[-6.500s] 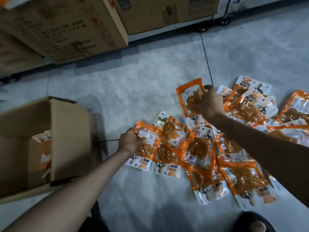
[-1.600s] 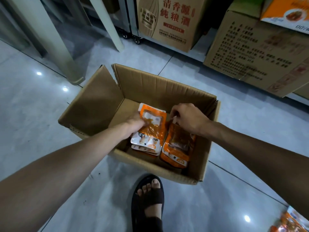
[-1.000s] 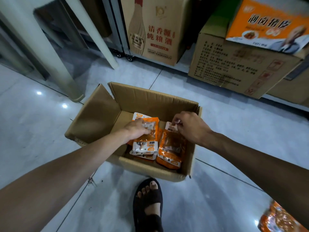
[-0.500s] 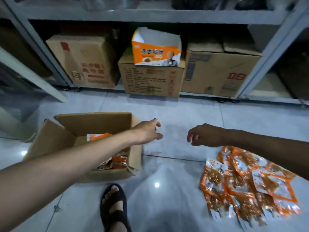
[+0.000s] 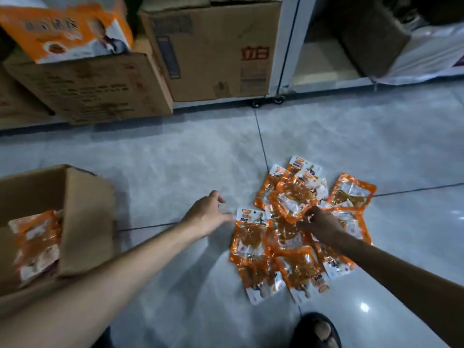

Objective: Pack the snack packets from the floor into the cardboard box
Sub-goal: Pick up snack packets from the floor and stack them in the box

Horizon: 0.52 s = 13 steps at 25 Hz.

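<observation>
- Snack packets point(image 5: 253, 237) heaped on floor point(image 5: 175, 159), some in cardboard box point(image 5: 85, 222) close by.
- Left hand point(image 5: 208, 214) fingers apart, reaching to grab.
- Right hand point(image 5: 320, 226) fingers pinched on top packet point(image 5: 291, 197), ready to lift.

Glossy plastic packets point(image 5: 298, 237); matt cardboard box point(image 5: 85, 222); polished tile floor point(image 5: 175, 159).
</observation>
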Each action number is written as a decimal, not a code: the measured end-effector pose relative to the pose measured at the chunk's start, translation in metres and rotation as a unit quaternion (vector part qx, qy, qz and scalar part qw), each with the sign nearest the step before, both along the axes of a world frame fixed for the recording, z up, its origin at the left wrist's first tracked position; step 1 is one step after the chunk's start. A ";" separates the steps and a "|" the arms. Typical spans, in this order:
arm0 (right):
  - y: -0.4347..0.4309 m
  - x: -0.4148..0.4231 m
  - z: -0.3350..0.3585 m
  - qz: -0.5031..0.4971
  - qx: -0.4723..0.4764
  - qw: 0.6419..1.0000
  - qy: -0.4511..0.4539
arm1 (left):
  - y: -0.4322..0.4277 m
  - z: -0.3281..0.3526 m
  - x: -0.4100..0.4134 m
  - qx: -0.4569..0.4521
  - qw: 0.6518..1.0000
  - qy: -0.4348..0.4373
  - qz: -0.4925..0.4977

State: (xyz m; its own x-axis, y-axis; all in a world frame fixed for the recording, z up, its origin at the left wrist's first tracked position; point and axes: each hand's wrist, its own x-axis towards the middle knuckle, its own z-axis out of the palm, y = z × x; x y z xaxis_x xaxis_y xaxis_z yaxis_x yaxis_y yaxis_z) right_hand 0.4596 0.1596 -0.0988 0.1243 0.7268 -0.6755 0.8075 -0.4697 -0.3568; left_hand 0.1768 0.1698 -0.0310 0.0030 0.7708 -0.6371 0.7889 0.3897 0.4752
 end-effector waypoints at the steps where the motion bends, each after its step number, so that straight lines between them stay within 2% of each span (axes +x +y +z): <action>1: 0.002 0.004 -0.014 -0.040 0.010 0.999 0.012 | -0.001 -0.019 0.012 -0.013 1.000 0.010 0.006; 3: 0.021 0.009 -0.040 -0.105 0.062 0.993 0.000 | -0.004 -0.056 0.033 -0.033 0.999 0.031 0.015; 7: 0.064 0.001 -0.064 -0.143 0.112 0.977 -0.112 | -0.014 -0.111 0.062 -0.054 0.993 0.102 0.003; 10: 0.069 -0.003 -0.079 -0.176 0.144 0.967 -0.113 | -0.024 -0.136 0.076 -0.024 0.986 0.159 -0.034; 13: 0.065 -0.002 -0.083 -0.196 0.219 0.953 -0.079 | -0.031 -0.146 0.082 0.040 0.988 0.152 -0.001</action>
